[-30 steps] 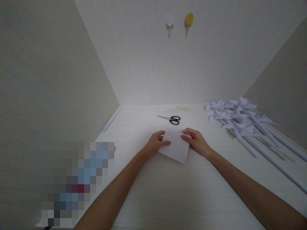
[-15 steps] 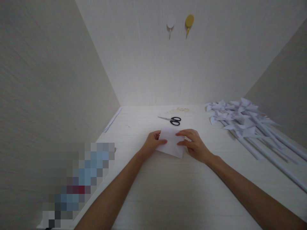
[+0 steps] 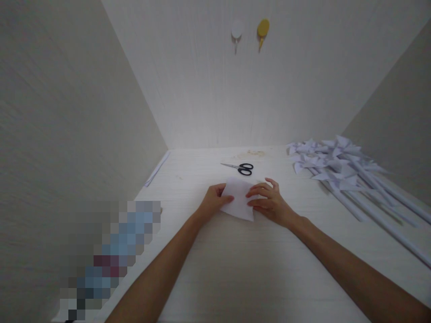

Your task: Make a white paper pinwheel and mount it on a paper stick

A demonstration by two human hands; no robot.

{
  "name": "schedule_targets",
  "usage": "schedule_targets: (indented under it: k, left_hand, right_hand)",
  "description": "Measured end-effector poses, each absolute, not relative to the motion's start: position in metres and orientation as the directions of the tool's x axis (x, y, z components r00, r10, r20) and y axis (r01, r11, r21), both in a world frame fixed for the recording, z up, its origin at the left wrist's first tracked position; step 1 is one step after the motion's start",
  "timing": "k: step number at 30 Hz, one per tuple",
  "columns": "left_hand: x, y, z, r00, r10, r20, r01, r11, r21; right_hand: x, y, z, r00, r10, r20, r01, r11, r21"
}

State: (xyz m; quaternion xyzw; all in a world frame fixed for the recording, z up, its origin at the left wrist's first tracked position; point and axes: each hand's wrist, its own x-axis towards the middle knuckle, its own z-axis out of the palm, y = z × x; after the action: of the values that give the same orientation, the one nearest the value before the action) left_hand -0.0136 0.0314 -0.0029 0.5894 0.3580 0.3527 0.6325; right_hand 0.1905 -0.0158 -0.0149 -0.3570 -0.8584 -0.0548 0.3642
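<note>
A small white sheet of paper (image 3: 237, 204) is held up just over the table between both hands. My left hand (image 3: 213, 200) pinches its left edge, thumb on top and fingers behind. On the right edge, my right hand (image 3: 269, 202) is closed on the paper, with thumb and fingertips resting on its face and one finger lifted. The paper bows slightly near that side. Beyond the paper lies a pair of scissors (image 3: 245, 169) with black handles, blades pointing left.
Several white paper pinwheels (image 3: 340, 168) on rolled paper sticks lie piled on the right. A folded paper strip (image 3: 157, 169) rests along the left wall. White and yellow hooks (image 3: 263, 28) hang on the back wall. A blurred-out patch (image 3: 123, 242) covers the lower left.
My right hand has shifted its fingers slightly inward on the paper and raised one finger. The paper's right side now curves a little. My left hand keeps its pinch.
</note>
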Motion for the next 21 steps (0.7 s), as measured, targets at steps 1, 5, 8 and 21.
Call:
schedule_targets:
  k: [1, 5, 8, 21]
  left_hand:
    - [-0.013, 0.031, -0.003, 0.505, 0.863, -0.02, 0.019, 0.013, 1.0]
    - [-0.008, 0.025, 0.0, 0.584, 0.811, 0.03, 0.128, -0.129, 0.983]
    - [-0.004, 0.019, 0.002, 0.634, 0.773, 0.024, 0.136, -0.142, 0.98]
    - [0.0, 0.016, 0.003, 0.689, 0.724, -0.037, 0.25, -0.189, 0.95]
  right_hand:
    - [0.189, -0.017, -0.014, -0.468, 0.585, 0.662, 0.657, 0.732, -0.183]
    - [0.183, -0.021, -0.008, -0.339, 0.665, 0.666, 0.706, 0.647, -0.287]
    - [0.18, -0.019, -0.008, -0.238, 0.726, 0.645, 0.717, 0.58, -0.387]
    - [0.176, -0.008, -0.019, -0.109, 0.827, 0.551, 0.602, 0.496, -0.626]
